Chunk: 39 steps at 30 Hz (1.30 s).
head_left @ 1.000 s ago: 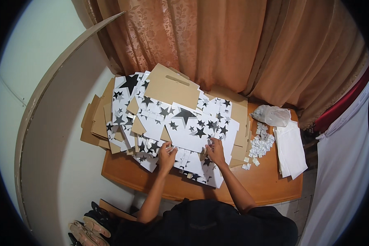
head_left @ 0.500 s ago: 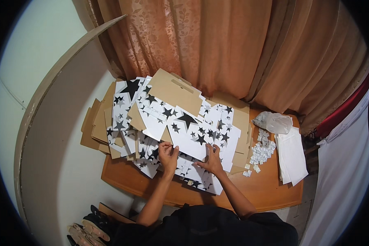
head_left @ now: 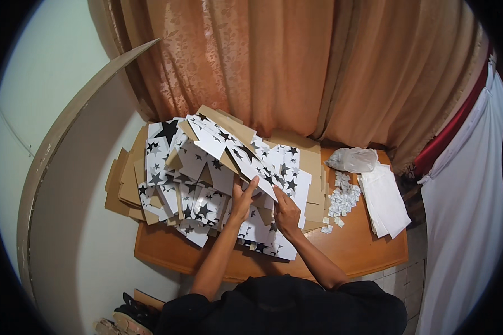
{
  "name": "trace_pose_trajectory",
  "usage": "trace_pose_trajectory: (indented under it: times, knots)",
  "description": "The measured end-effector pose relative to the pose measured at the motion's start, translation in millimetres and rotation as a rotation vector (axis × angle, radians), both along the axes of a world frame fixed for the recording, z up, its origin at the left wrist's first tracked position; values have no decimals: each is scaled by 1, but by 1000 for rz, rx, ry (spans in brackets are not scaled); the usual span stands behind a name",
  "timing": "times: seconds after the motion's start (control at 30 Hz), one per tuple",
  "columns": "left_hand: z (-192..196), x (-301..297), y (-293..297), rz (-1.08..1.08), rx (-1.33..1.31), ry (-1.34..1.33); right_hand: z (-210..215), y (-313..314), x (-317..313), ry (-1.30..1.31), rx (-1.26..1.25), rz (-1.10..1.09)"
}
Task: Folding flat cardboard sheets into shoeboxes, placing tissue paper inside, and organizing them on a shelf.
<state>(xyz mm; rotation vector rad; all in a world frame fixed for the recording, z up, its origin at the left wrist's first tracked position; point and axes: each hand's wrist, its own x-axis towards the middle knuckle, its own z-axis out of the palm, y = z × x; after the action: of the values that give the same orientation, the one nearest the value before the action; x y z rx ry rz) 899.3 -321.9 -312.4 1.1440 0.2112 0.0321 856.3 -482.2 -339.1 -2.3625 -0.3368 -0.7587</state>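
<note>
Left hand [head_left: 242, 200]: grips flat, white, black-starred cardboard blank [head_left: 254, 168]
Right hand [head_left: 286, 211]: closed on its near edge
Blank's place: tilted — over white-and-brown cardboard pile [head_left: 204, 207] on glossy orange-brown wooden table [head_left: 165, 245]

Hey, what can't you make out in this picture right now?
In the head view:
Left hand: some fingers are hidden by the raised star-printed cardboard.
Cardboard pile: upper pieces cover lower ones, preventing a count.
Plastic bag: cloudy film obscures its contents.
Small white squares: too small for detail.
Shoes: cut off by the lower edge.
</note>
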Motion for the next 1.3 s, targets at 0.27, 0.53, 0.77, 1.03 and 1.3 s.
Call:
trace_pose_trajectory:
  times: [0.27, 0.53, 0.77, 1.03, 1.3]
  knots:
    - [28, -31, -21, -202, -250, -141, 59, -44, -55, 209, 15, 106]
    - [45, -86, -80, -624, -401, -206, 98, -104, -109, 400, -135, -31]
    - [66, -157, -176, -823, 59, -359, 57, -175, -177, 185, 174, 91]
    - [44, -236, -277, -797, -2, -493, 69, -275, -280, 174, 182, 75]
    - [63, -307, -346, -841, 85, -326, 75, -349, -356, 218, 466, 154]
